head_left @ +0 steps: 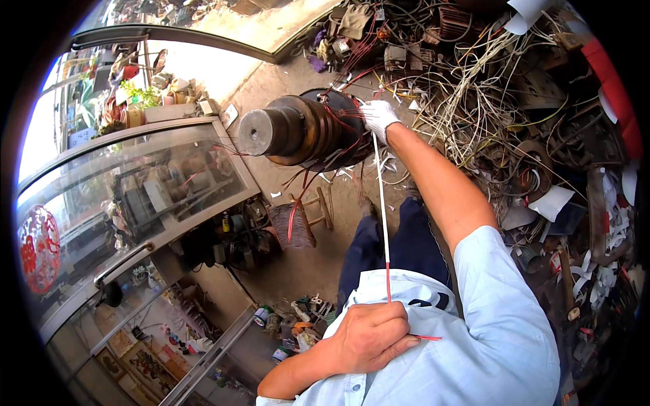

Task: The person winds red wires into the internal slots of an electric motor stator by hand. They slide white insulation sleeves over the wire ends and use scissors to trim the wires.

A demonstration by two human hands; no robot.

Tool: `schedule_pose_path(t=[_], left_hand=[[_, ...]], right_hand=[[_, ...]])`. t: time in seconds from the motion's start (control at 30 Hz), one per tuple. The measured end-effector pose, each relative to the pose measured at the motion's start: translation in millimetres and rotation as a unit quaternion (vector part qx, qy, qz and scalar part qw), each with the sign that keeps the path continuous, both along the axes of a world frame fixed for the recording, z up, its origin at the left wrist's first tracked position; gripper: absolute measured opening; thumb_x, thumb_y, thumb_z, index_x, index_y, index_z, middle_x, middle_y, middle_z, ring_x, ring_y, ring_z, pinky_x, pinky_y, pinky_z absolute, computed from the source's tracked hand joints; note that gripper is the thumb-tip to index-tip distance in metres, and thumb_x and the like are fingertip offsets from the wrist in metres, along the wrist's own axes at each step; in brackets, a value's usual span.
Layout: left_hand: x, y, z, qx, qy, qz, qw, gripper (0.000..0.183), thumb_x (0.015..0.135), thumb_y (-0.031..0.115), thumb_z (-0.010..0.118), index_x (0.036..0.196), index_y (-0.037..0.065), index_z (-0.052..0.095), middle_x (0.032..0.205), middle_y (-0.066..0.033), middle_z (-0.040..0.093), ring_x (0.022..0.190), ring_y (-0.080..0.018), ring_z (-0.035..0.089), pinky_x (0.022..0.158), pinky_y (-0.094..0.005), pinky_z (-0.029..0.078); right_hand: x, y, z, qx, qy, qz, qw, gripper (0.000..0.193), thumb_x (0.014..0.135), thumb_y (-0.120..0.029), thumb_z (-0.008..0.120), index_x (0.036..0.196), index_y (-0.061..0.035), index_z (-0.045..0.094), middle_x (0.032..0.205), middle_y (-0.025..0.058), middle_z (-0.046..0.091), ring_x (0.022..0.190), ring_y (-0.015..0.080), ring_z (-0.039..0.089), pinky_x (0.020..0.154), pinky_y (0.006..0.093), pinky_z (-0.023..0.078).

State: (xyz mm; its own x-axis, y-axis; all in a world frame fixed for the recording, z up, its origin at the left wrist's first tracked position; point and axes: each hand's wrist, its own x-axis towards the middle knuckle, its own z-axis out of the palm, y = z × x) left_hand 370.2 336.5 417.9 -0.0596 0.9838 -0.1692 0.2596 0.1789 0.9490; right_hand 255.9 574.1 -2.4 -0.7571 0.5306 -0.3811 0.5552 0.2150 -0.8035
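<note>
My bare left hand [372,336] is closed in front of my shirt, gripping a red wire [388,284]; its short red end sticks out beside the thumb. Farther up, the wire goes into a long, thin white sleeve [382,203], pulled straight up to my gloved right hand [379,116]. That hand, in a white knitted glove, is closed at a bundle of red wires [343,116] on a heavy electric motor part [308,128]. The part has a stepped, rusty round body and a grey metal end [261,132]. The right fingertips are partly hidden among the wires.
A low wooden stool [291,225] stands near the motor part. At right lies a big tangle of pale wires [474,101] among scrap parts. Glass-panelled doors [156,169] border the left side. Small cans and tools [298,318] lie at lower left.
</note>
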Motion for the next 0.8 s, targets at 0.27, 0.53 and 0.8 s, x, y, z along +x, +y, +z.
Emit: schedule_pose_path(t=[0.27,0.53,0.8], left_hand=[[8,-2,-5,-0.007,0.018,-0.037,0.999,0.029,0.084,0.013,0.075,0.073,0.004,0.049,0.073,-0.0098,0.045,0.057,-0.0290,0.052,0.050,-0.0392,0.044],[11,-15,-21,0.011,0.044,-0.063,0.997,0.023,0.087,0.015,0.072,0.078,0.003,0.056,0.074,-0.0088,0.051,0.059,-0.0279,0.053,0.052,-0.0382,0.045],[-1,-52,-40,0.000,0.031,-0.093,0.995,0.024,0.094,0.016,0.066,0.080,0.001,0.056,0.078,-0.0100,0.050,0.064,-0.0284,0.054,0.056,-0.0383,0.045]], right_hand=[[13,2,41,0.245,-0.096,0.177,0.948,0.022,0.086,-0.024,0.064,0.094,-0.0069,0.076,0.096,0.0173,0.074,0.088,0.0352,0.072,0.075,0.0449,0.058],[26,-28,33,-0.030,-0.061,-0.048,0.997,0.025,0.087,-0.025,0.062,0.101,-0.0081,0.075,0.101,0.0193,0.073,0.091,0.0347,0.070,0.081,0.0452,0.056],[82,-98,111,-0.238,0.025,-0.299,0.924,0.035,0.091,-0.024,0.054,0.108,-0.0012,0.073,0.081,0.0155,0.072,0.065,0.0222,0.068,0.062,0.0366,0.052]])
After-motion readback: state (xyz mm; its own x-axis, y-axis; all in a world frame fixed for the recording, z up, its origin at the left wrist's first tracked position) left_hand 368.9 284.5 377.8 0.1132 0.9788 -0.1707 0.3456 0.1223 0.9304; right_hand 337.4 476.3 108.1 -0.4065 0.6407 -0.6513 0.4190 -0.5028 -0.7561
